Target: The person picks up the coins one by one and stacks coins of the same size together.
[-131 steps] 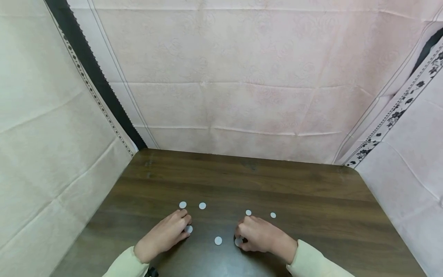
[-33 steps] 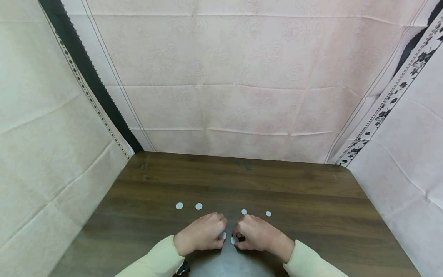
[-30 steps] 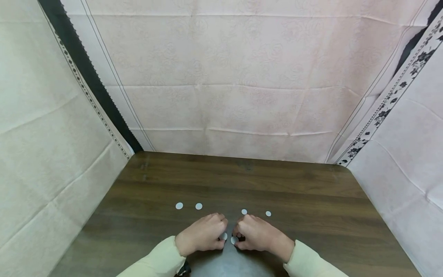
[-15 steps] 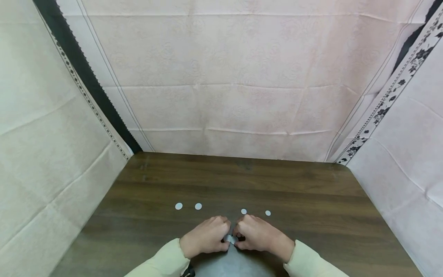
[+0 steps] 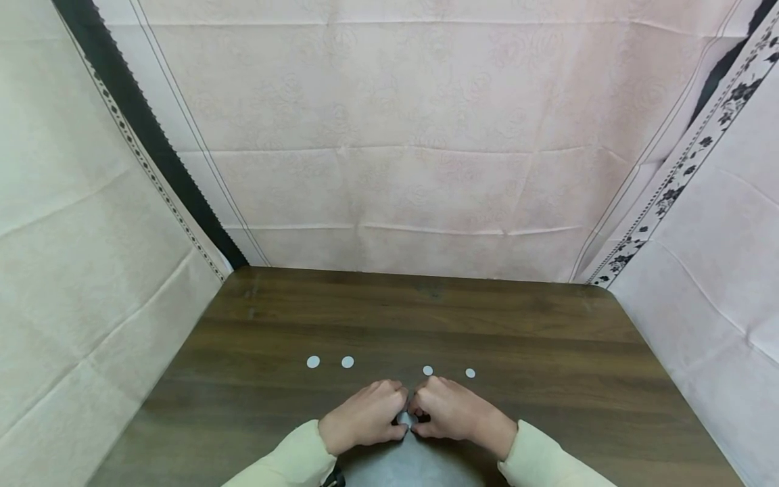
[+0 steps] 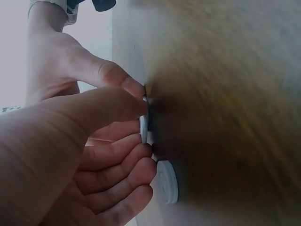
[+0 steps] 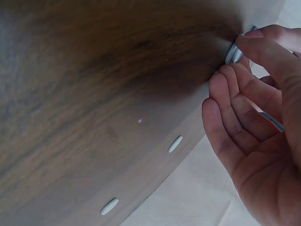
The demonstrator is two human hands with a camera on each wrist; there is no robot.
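Note:
Both hands meet near the front middle of the table in the head view. My left hand [image 5: 368, 416] pinches a small white disc [image 6: 144, 125] between thumb and fingers. My right hand [image 5: 453, 412], thumb and forefinger curled, grips a white disc [image 7: 231, 53] at the same spot. In the right wrist view two pale rims lie close against each other there, and from above only a small white patch [image 5: 406, 419] shows between the fingertips. The rest of the held discs is hidden by fingers. In the left wrist view, a thick white disc [image 6: 168, 182] lies beyond the curled fingers.
Beyond the hands, white discs lie flat in a loose row: two on the left, including the leftmost disc [image 5: 313, 362], and two on the right, including the rightmost disc [image 5: 470, 373]. Pale cloth [image 5: 395, 189] hangs around the dark wooden table [image 5: 389, 318].
My left hand has moved right with its disc until it meets the right hand. The loose disc between them no longer shows separately. My right hand has stayed nearly still.

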